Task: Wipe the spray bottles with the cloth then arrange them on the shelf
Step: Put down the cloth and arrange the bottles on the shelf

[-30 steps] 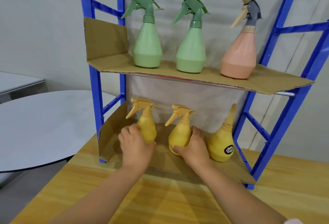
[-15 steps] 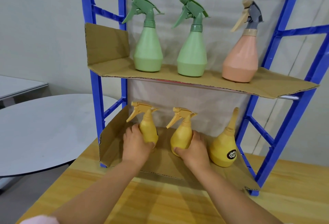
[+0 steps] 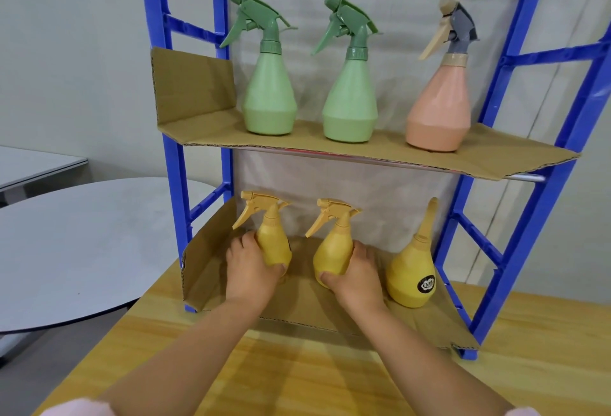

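Upper cardboard-lined shelf (image 3: 363,151): two green spray bottles (image 3: 269,98) (image 3: 349,101) and one pink spray bottle (image 3: 439,111) with a grey head, all upright, spaced apart, triggers pointing left. Lower shelf (image 3: 307,303): three yellow spray bottles, upright. Left yellow bottle (image 3: 272,240) and middle yellow bottle (image 3: 332,250) each gripped by a hand; right yellow bottle (image 3: 411,270) shows a black round label.

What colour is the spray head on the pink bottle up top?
Grey, with a beige trigger and nozzle cap, on the pink bottle; the head view shows it.
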Demonstrator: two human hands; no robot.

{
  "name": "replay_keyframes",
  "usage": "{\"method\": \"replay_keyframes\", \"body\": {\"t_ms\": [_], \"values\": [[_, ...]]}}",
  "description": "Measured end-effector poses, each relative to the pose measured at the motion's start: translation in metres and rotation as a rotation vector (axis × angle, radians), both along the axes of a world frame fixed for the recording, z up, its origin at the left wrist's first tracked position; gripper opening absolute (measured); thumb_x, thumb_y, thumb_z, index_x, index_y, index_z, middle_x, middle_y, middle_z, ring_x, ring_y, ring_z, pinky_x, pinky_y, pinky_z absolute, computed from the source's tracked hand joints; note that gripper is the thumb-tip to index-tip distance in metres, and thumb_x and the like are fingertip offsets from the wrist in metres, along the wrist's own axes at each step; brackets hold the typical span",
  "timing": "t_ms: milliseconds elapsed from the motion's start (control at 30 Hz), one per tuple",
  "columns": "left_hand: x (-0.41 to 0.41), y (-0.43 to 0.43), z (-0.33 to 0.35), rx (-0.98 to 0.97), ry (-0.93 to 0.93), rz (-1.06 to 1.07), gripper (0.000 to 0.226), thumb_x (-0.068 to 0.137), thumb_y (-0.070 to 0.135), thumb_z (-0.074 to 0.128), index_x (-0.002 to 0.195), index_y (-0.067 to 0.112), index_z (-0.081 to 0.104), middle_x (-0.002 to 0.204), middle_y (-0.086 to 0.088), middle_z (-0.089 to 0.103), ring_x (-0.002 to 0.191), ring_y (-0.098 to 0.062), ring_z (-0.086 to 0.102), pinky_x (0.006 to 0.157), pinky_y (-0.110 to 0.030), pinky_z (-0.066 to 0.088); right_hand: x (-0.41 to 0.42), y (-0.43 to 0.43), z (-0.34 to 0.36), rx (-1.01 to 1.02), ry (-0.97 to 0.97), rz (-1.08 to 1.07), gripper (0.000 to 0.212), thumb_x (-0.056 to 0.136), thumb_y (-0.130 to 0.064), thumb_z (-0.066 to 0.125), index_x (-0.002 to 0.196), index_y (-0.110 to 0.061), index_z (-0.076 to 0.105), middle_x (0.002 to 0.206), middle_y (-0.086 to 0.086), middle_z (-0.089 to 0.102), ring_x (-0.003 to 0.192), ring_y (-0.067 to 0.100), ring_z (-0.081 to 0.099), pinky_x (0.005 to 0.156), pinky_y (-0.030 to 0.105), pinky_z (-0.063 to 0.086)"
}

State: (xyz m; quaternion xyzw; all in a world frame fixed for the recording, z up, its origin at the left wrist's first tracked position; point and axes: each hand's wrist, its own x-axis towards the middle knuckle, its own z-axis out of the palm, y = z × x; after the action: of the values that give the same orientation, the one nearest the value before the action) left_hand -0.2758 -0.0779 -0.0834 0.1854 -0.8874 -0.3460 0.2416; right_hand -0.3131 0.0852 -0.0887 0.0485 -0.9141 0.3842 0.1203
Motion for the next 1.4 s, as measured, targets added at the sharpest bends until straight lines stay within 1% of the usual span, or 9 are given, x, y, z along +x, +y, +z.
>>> {"method": "replay_keyframes", "body": {"t_ms": [200,300,433,500,700,800,933,1233,1400], "values": [[0.004,0.003,0.003,0.019,0.007,0.013,0.082,0.07,0.023,0.08,0.136,0.007,0.034,0.132,-0.015,0.04,0.125,-0.031,0.036,0.104,-0.037,0.032,0.011,0.005,0.003,-0.041,0.039,-0.028,0.094,0.071,-0.031,0.082,0.144,-0.008,0.029,0.139,0.01,0.042,0.131,0.026,0.04,0.103,0.033,0.036],[0.012,0.011,0.004,0.04,0.042,0.045,0.088,0.068,0.022,0.082,0.137,0.004,0.03,0.135,-0.017,0.035,0.126,-0.032,0.032,0.104,-0.038,0.031,0.024,0.013,0.007,-0.066,0.161,-0.023,0.075,0.077,-0.027,0.077,0.14,-0.012,0.039,0.133,0.004,0.049,0.127,0.021,0.044,0.103,0.032,0.039],[0.024,0.035,0.006,0.062,0.144,0.094,0.085,0.068,0.022,0.081,0.135,0.002,0.032,0.131,-0.016,0.036,0.12,-0.031,0.031,0.098,-0.038,0.032,0.04,0.033,0.017,-0.177,0.478,-0.127,0.032,0.08,-0.014,0.072,0.11,-0.017,0.061,0.106,-0.009,0.051,0.109,0.018,0.051,0.093,0.03,0.041],[0.029,0.046,0.009,0.089,0.199,0.074,0.079,0.069,0.02,0.079,0.132,0.003,0.034,0.128,-0.014,0.037,0.117,-0.028,0.031,0.097,-0.035,0.031,0.038,0.043,0.022,-0.248,0.55,-0.257,0.033,0.077,-0.011,0.073,0.106,-0.015,0.059,0.107,-0.004,0.049,0.109,0.02,0.046,0.095,0.034,0.039],[0.04,0.078,0.009,0.04,0.285,-0.059,0.069,0.069,0.014,0.078,0.126,0.003,0.04,0.12,-0.009,0.038,0.113,-0.023,0.032,0.097,-0.027,0.028,0.017,0.068,0.046,-0.191,0.475,-0.393,0.056,0.076,-0.017,0.075,0.123,-0.002,0.049,0.121,0.015,0.048,0.118,0.031,0.041,0.1,0.041,0.036],[0.045,0.091,0.003,-0.009,0.293,-0.143,0.067,0.069,0.011,0.076,0.126,0.005,0.041,0.115,-0.001,0.034,0.112,-0.021,0.032,0.096,-0.023,0.025,0.008,0.08,0.054,-0.187,0.429,-0.334,0.041,0.08,-0.021,0.072,0.113,-0.007,0.054,0.107,0.01,0.056,0.101,0.029,0.054,0.083,0.043,0.049],[0.051,0.106,-0.002,-0.11,0.286,-0.253,0.064,0.07,0.01,0.072,0.127,0.008,0.041,0.117,0.001,0.033,0.11,-0.017,0.031,0.098,-0.027,0.032,0.008,0.093,0.059,-0.24,0.351,-0.243,0.013,0.087,-0.009,0.06,0.098,-0.016,0.058,0.091,0.002,0.061,0.077,0.021,0.058,0.064,0.032,0.048],[0.05,0.128,0.005,-0.224,0.223,-0.406,0.062,0.078,0.02,0.065,0.132,0.014,0.035,0.127,0.0,0.032,0.116,-0.018,0.029,0.103,-0.023,0.028,0.005,0.109,0.071,-0.448,0.176,0.013,0.033,0.092,0.004,0.051,0.112,-0.02,0.063,0.104,-0.004,0.062,0.099,0.015,0.058,0.073,0.011,0.043],[0.047,0.129,0.002,-0.233,0.198,-0.4,0.062,0.079,0.023,0.064,0.133,0.015,0.035,0.127,0.0,0.032,0.116,-0.019,0.03,0.102,-0.022,0.026,0.014,0.098,0.047,-0.411,0.119,-0.126,0.052,0.092,-0.021,0.061,0.138,-0.016,0.038,0.119,0.001,0.055,0.112,0.021,0.055,0.086,0.03,0.045]]}}
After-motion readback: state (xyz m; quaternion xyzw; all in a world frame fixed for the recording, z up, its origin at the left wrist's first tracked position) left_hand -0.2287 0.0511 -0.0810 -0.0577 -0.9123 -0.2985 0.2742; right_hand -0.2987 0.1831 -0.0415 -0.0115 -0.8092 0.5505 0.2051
